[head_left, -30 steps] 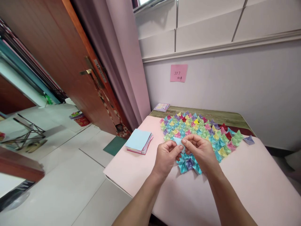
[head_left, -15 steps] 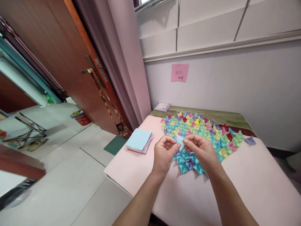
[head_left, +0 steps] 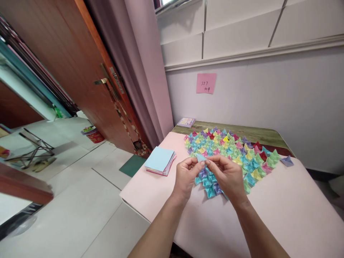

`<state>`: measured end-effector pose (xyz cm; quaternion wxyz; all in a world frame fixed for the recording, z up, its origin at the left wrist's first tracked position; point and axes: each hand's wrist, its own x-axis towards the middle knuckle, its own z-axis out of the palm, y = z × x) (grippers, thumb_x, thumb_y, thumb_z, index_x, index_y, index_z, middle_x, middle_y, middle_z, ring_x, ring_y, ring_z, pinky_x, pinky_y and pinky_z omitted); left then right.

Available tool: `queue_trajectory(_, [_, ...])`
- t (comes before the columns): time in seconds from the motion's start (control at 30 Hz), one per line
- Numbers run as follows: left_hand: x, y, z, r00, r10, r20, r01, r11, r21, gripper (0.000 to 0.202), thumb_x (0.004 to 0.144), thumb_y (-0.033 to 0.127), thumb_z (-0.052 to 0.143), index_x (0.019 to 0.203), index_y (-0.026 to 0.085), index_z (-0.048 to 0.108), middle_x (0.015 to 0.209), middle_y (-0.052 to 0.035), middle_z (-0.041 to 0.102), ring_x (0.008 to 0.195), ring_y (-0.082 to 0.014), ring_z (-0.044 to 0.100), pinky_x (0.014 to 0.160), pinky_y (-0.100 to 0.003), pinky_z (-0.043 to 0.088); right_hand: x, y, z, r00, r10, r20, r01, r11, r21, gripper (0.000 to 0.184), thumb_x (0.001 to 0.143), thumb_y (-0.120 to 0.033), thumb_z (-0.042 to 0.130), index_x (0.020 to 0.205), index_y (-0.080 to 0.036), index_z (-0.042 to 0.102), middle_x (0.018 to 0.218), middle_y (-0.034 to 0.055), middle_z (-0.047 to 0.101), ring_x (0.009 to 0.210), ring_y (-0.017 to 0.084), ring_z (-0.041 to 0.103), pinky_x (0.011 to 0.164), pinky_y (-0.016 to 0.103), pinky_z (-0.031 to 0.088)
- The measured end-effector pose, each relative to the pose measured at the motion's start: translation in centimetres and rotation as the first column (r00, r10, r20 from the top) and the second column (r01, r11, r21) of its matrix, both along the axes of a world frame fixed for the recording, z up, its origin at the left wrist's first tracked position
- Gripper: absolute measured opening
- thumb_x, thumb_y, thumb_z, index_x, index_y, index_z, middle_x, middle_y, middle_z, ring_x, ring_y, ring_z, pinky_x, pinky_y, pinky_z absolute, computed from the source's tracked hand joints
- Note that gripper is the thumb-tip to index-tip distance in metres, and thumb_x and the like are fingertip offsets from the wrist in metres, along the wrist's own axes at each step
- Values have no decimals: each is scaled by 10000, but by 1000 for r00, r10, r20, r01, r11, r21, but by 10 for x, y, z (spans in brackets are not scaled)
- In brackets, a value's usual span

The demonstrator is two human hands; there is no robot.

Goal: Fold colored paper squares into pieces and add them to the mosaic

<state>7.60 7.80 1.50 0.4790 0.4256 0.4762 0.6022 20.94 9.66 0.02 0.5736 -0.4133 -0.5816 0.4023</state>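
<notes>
Where the left hand (head_left: 186, 177) and the right hand (head_left: 229, 177) meet above the desk (head_left: 295, 215), their fingers are pinched around 1 light blue paper (head_left: 200, 157), held just in front of a spread of folded pieces (head_left: 249, 165). Under them, a smooth pale pink cover (head_left: 215, 225) dresses most of the top. To the left lies a stack of sheets (head_left: 160, 159), blue uppermost; the folded pieces sit close-set in many colours, with 1 purple piece (head_left: 287, 161) at their right edge. Beyond the cover runs a wood-grain strip (head_left: 258, 133), small printed cards (head_left: 186, 122) at its left corner.

On the left, pale floor tiles (head_left: 102, 215) carry a green mat (head_left: 133, 165), a red bucket (head_left: 95, 136) and a folding frame (head_left: 28, 140), near a reddish-brown door (head_left: 61, 46) and a mauve curtain (head_left: 146, 71). Behind the desk, a pink note (head_left: 206, 83) reading "357" hangs on the pale wall (head_left: 268, 96), below white panels (head_left: 236, 32).
</notes>
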Motion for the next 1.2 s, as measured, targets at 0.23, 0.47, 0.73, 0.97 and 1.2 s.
queue_trajectory(0.23, [-8,1,0,984,-163,79,171,979,-114,320,794,462,696,750,157,610,482,57,515,372,-58,392,391,-188,321,4,2,5,999,36,22,-36,999,-1,224,797,-412,727,805,-188,710,710,19,688,626,140,619,591,244,503])
queue_trajectory(0.47, [-10,-2,8,934,-342,108,355,924,-145,322,785,451,716,828,153,604,715,-43,694,593,-147,660,607,-272,543,18,8,8,955,255,-153,-284,936,-210,303,799,-465,720,931,-192,710,634,-19,605,587,105,545,566,216,470])
queue_trajectory(0.73, [-5,-1,10,980,-188,64,191,980,-56,389,710,374,780,937,165,542,654,5,668,559,-165,660,604,-307,556,17,8,7,936,300,-184,-338,912,-233,324,732,-445,786,884,-180,677,673,1,636,606,121,574,548,228,467])
queue_trajectory(0.97, [-2,-1,10,997,-78,5,79,997,-16,431,695,318,784,1022,177,540,657,45,647,524,-117,619,562,-242,511,12,8,3,946,283,-156,-312,927,-208,367,711,-435,803,943,-180,677,672,4,656,596,133,608,532,233,493])
queue_trajectory(1.2, [-1,-3,8,975,-165,149,184,974,-131,316,649,350,824,757,134,620,598,-5,658,531,-130,633,580,-262,537,5,4,3,960,175,-220,-205,971,-122,244,733,-373,793,879,-194,712,738,26,708,626,135,635,568,237,530])
